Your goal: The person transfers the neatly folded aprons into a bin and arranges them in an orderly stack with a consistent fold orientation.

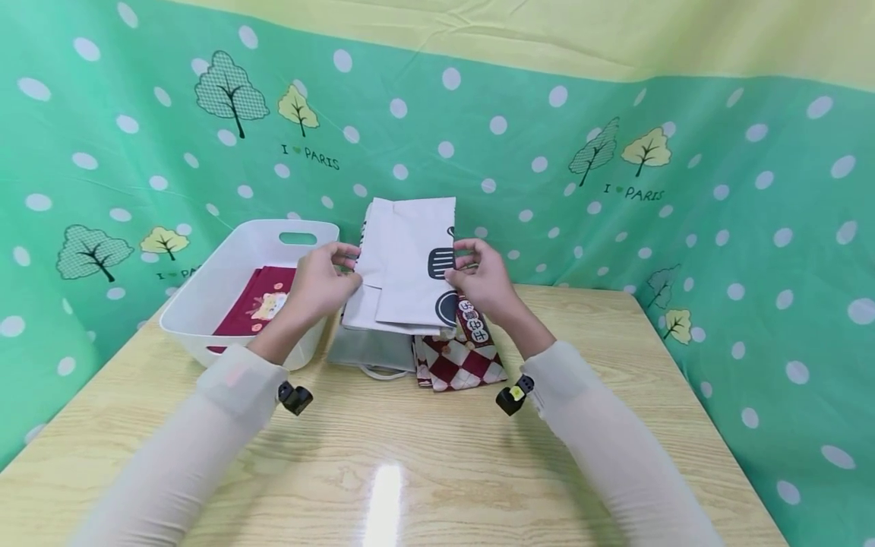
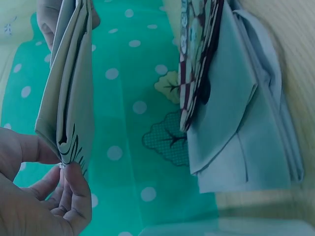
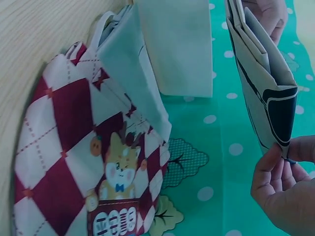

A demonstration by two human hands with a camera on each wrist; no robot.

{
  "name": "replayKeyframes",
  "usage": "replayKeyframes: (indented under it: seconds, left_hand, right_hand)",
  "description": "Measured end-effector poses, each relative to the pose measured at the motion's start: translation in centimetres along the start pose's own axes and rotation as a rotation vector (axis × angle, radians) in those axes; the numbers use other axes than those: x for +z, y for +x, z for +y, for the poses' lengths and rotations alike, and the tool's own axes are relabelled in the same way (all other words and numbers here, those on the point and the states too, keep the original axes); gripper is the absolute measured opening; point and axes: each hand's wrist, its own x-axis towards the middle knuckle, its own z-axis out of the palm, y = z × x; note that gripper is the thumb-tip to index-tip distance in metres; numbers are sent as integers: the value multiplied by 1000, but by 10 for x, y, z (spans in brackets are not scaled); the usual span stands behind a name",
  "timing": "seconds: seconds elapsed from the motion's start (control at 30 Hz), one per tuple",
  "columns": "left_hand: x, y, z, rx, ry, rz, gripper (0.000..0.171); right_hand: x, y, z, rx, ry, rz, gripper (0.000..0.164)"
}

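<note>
A folded white cloth (image 1: 413, 251) with black kitchen-utensil prints is held up over the table, its layers showing at the edge in both wrist views. My left hand (image 1: 321, 281) pinches its left edge between thumb and fingers. On the opposite edge my right hand (image 1: 485, 281) pinches it the same way. Behind and below the cloth lies a folded grey-green fabric bag (image 1: 369, 351) with a pale strap. Beside that, a folded red-and-white diamond-patterned cloth (image 3: 64, 132) with a cartoon animal print is partly hidden by the white cloth in the head view.
A white plastic bin (image 1: 205, 281) with a handle hole stands at the left, holding a dark red folded cloth (image 1: 239, 315). The wooden table (image 1: 437, 456) meets a green dotted curtain (image 1: 533, 182) at the back and right.
</note>
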Motion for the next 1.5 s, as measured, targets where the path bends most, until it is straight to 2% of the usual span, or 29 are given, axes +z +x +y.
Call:
replayKeyframes:
  seconds: [0.27,0.47,0.7,1.0,1.33,1.5]
  left_hand:
    - [-19,3,8,-16,16,37,40]
    - [-33,4,10,-8,37,82,40]
    - [-47,5,7,-21,61,80,41]
    - [-59,7,-11,-59,82,56,41]
    - [-79,9,-31,-70,132,92,41]
    - [-90,10,-41,-64,158,105,42]
  right_hand:
    - [10,4,-22,-12,-3,22,51]
    - [24,11,-34,-17,39,56,51]
    - [40,17,-39,-27,37,74,51]
    - [61,23,-41,-30,4,62,51]
    - [91,30,-48,-34,6,37,52]
    - [105,34,-48,-64,9,35,52]
